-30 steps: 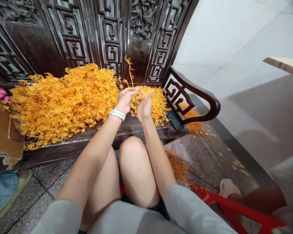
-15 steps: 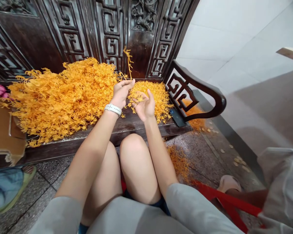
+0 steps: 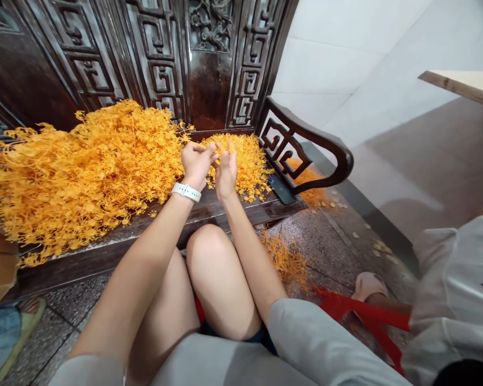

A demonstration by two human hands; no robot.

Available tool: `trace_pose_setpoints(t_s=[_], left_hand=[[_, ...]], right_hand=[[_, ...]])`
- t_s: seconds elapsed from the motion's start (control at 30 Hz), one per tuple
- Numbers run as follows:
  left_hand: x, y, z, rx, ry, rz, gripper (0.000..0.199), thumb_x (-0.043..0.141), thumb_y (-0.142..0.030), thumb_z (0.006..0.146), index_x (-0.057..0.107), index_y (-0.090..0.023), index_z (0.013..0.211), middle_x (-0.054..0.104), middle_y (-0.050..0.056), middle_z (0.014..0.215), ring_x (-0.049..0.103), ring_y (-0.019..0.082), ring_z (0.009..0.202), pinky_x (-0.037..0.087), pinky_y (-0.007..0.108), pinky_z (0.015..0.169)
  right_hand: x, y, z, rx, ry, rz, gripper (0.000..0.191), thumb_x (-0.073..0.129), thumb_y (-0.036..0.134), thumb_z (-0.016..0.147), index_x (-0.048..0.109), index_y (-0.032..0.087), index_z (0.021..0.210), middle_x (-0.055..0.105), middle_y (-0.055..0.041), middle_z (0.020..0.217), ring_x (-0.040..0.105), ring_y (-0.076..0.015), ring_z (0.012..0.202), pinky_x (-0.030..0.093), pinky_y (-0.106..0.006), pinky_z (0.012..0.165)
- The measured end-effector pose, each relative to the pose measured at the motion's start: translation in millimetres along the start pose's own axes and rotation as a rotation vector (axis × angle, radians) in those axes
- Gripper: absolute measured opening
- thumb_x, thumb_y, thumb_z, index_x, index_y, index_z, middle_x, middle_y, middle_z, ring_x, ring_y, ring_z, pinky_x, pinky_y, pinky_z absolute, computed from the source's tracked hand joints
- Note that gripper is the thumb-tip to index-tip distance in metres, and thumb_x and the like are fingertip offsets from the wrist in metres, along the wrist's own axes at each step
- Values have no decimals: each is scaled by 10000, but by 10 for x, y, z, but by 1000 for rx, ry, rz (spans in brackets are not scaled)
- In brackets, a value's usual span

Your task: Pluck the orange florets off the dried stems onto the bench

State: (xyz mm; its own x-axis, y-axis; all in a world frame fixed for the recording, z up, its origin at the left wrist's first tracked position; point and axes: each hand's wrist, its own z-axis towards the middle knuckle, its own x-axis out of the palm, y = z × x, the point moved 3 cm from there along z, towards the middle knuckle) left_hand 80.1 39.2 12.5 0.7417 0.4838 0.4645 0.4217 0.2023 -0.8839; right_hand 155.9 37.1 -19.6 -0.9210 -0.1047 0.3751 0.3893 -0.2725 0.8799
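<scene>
Lengthwise, orange foliage (image 3: 84, 171) follows the carved bench (image 3: 209, 91).

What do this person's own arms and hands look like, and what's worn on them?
The left hand and right hand are bare, without gloves, and the forearms are bare too. A white wristband, possibly a watch strap, circles the left wrist. Loose grey sleeves cover the upper arms.

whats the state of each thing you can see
left hand, raised above the bench, fingers curled
right hand, raised beside it, fingers pointing up
big orange sprig pile, heaped on the bench
small orange sprig pile, heaped behind the hands
phone, lying on the bench, screen dark
watch, strapped on
loose sprigs, scattered on the floor
</scene>
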Motion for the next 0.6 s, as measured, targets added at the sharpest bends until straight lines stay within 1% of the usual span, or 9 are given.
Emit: trace_pose_setpoints(t_s=[0.07, 0.13, 0.2, 0.27, 0.3, 0.37, 0.47, 0.53, 0.6], left_hand=[[8, 17, -21, 14, 6, 27, 393, 811, -67, 834, 463, -217, 730, 528, -50, 674, 618, 93, 633, 565, 241, 679], [23, 34, -29, 32, 46, 32, 370, 786, -58, 839, 468, -215, 731, 531, -43, 688, 625, 96, 642, 571, 243, 682], [42, 30, -28, 66, 90, 39, 345, 772, -75, 851, 477, -212, 737, 549, -34, 722, 639, 102, 665, 574, 256, 697], [52, -5, -20, 93, 100, 99, 328, 773, -88, 855, 494, -208, 731, 551, -32, 725, 617, 100, 662, 554, 258, 696], [52, -33, -13, 94, 95, 137, 322, 775, -89, 854, 504, -205, 725, 550, -32, 716, 598, 100, 658, 538, 258, 694], [48, -94, -3, 57, 103, 172, 298, 779, -105, 863, 532, -200, 727, 568, -21, 709, 588, 111, 681, 512, 265, 706], [59, -168, -24, -74, 269, 88, 249, 799, -284, 913, 593, -193, 808, 667, 36, 817, 666, 172, 814, 516, 316, 766], [57, -192, -57, -152, 399, 52, 325, 829, -431, 894, 622, -187, 839, 688, 69, 874, 688, 211, 861, 516, 349, 780], [32, -190, -62, -170, 457, 70, 346, 885, -435, 837, 652, -179, 847, 681, 71, 869, 689, 213, 860, 517, 353, 782]], right_hand=[[-27, 0, 25, -32, -42, -47, 777, 657, 815, 823, 541, 319, 1410, 623, -95, 1437, 578, -245, 1385, 546, -422, 1087], [-76, 7, 70, -37, -133, -54, 651, 612, 798, 875, 607, 292, 1285, 669, -91, 1319, 639, -231, 1271, 564, -403, 1045], [-131, 36, 128, -34, -218, -13, 552, 572, 780, 918, 637, 261, 1094, 694, -65, 1126, 689, -199, 1037, 599, -370, 930], [-174, 82, 184, -29, -265, 35, 526, 583, 772, 920, 597, 246, 932, 641, -16, 893, 643, -156, 791, 603, -331, 796], [-189, 105, 209, -22, -272, 50, 524, 594, 770, 917, 573, 247, 892, 598, 6, 812, 611, -145, 720, 596, -320, 747], [-202, 137, 249, 2, -259, 54, 525, 581, 777, 924, 556, 254, 887, 561, 21, 749, 611, -151, 694, 588, -322, 699], [-190, 145, 270, 49, -184, 15, 531, 533, 795, 944, 570, 265, 937, 611, -8, 797, 675, -190, 781, 581, -341, 664], [-179, 139, 257, 80, -116, -12, 548, 521, 812, 941, 575, 266, 941, 606, -18, 791, 670, -196, 780, 558, -331, 623], [-183, 128, 236, 119, -52, -22, 569, 524, 834, 926, 584, 268, 944, 583, -14, 764, 650, -190, 754, 538, -315, 589]])
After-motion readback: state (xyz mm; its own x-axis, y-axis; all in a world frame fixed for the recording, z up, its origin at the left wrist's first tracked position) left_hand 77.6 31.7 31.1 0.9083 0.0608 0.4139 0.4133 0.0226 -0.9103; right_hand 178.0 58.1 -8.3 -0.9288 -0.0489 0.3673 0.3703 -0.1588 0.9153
